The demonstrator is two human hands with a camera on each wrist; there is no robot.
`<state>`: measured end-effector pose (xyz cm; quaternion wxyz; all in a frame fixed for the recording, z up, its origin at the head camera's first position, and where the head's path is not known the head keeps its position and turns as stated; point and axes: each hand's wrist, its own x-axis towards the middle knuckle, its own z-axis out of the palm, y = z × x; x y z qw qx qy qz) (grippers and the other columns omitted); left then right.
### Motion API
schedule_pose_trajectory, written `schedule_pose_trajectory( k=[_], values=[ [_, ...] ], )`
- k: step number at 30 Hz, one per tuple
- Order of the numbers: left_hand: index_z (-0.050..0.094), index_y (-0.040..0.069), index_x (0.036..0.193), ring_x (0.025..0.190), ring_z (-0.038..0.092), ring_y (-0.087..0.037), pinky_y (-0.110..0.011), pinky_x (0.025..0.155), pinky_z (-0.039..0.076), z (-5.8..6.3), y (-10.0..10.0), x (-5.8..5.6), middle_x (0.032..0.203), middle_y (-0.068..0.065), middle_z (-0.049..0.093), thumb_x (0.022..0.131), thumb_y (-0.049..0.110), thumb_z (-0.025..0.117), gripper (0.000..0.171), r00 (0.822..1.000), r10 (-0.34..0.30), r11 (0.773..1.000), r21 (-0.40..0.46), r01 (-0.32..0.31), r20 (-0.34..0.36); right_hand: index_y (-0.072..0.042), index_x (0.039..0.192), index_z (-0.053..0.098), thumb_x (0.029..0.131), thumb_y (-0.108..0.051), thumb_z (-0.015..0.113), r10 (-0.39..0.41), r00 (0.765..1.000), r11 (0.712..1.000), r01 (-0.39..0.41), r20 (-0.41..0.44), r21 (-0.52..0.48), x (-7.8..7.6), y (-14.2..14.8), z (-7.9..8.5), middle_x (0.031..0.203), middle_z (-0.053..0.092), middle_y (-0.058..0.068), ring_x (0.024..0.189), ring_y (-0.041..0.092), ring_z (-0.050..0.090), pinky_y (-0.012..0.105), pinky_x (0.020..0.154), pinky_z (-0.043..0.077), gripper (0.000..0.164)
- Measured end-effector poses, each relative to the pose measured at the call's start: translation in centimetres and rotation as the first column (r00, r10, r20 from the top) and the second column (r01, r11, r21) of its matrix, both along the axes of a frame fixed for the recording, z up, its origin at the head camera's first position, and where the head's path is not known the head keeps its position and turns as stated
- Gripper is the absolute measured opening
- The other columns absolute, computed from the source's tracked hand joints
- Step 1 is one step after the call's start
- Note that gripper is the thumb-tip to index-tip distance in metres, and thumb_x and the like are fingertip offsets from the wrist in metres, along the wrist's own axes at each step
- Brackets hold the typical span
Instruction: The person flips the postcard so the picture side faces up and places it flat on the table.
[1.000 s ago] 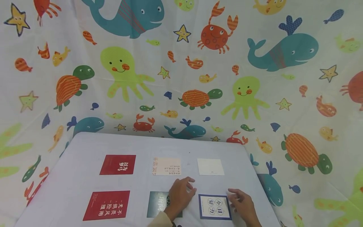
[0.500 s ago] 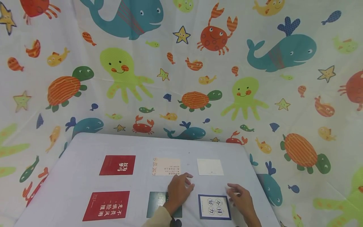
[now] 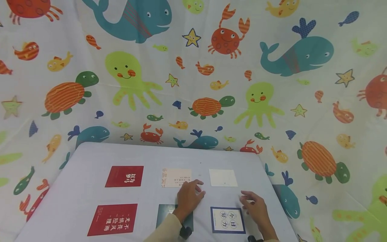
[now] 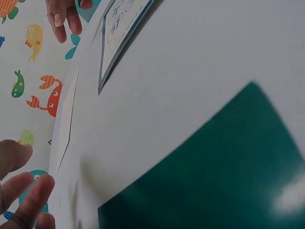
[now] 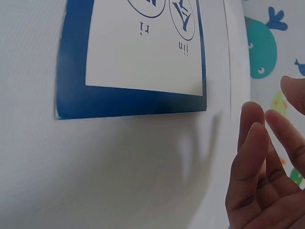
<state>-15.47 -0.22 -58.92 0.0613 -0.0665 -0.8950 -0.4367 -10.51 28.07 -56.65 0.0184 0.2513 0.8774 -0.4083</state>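
Observation:
My left hand [image 3: 188, 198] hovers over the far right part of a teal card [image 3: 164, 213], fingers loosely bent and holding nothing. Its fingertips are by the near edge of a cream card [image 3: 172, 178] with orange lettering. In the left wrist view the teal card [image 4: 219, 176] lies flat below the hand [image 4: 26, 200]. Just right of a blue-bordered white card [image 3: 228, 220] is my right hand [image 3: 255, 206], also holding nothing. The right wrist view shows that card [image 5: 143, 67] apart from the relaxed fingers [image 5: 250, 148]. Part of the teal card is hidden by the left forearm.
Two red cards with white characters, one far [image 3: 119, 176] and one near [image 3: 104, 220], lie on the left of the white table [image 3: 75, 188]. A plain white card [image 3: 223, 177] lies at the back right. Behind hangs a cloth [image 3: 208, 77] printed with sea animals.
Both hands have moved a little away from the person, toward the far row of cards. The cards lie as before; the head view has shifted slightly.

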Motion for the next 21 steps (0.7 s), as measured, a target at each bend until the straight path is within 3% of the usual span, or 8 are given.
schedule_pose_trajectory(
  k=[8,15,21],
  values=[
    [0.078,0.022,0.114,0.079,0.056,-0.009,-0.024,0.067,0.043,0.1,-0.1,-0.6,0.085,0.004,0.076,0.086,0.025,0.089,0.031,1.000,-0.003,1.000,-0.018,0.003,-0.010,-0.014,0.135,0.069,0.097,-0.027,0.077,0.012,1.000,1.000,-0.012,-0.026,0.000,-0.8,-0.2,0.0,0.123,0.075,0.016,0.083,0.016,0.073,0.032,0.069,0.059,0.041],
    [0.078,0.022,0.115,0.083,0.064,-0.014,-0.030,0.074,0.052,0.2,-0.2,-1.4,0.087,0.003,0.078,0.086,0.025,0.089,0.031,1.000,0.007,1.000,-0.024,-0.007,-0.026,-0.018,0.138,0.068,0.099,-0.028,0.075,0.034,0.999,0.999,-0.034,-0.041,0.014,-1.6,-0.5,0.2,0.125,0.074,0.013,0.086,0.016,0.073,0.031,0.072,0.058,0.041],
    [0.077,0.022,0.117,0.080,0.060,-0.011,-0.029,0.072,0.052,0.3,-0.2,-2.0,0.088,0.004,0.078,0.087,0.026,0.088,0.032,1.000,-0.005,1.000,-0.011,0.005,-0.017,-0.017,0.141,0.066,0.099,-0.027,0.075,0.056,0.996,0.998,-0.054,-0.071,0.027,-2.1,-0.5,0.3,0.128,0.073,0.013,0.087,0.016,0.073,0.030,0.073,0.058,0.043]
  ],
)
